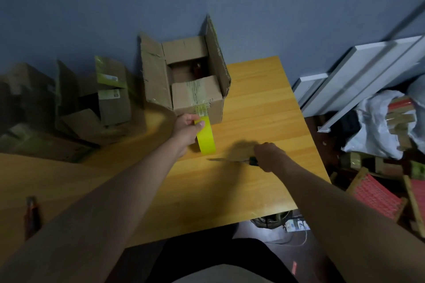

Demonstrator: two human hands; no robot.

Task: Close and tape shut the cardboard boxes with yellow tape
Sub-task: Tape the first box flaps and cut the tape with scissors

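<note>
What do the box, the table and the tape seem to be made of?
Box: brown corrugated cardboard, matte, with creased flaps and worn edges.
Table: wood or wood-look laminate, smooth, with straight grain lines; which one is unclear.
Tape: bright yellow, smooth roll, probably plastic film.

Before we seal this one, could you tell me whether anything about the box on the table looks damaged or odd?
The cardboard box stands open, and its left flap is torn and ragged along the edges. Old tape remnants cling to the near flap. Nothing appears spilled.
</note>
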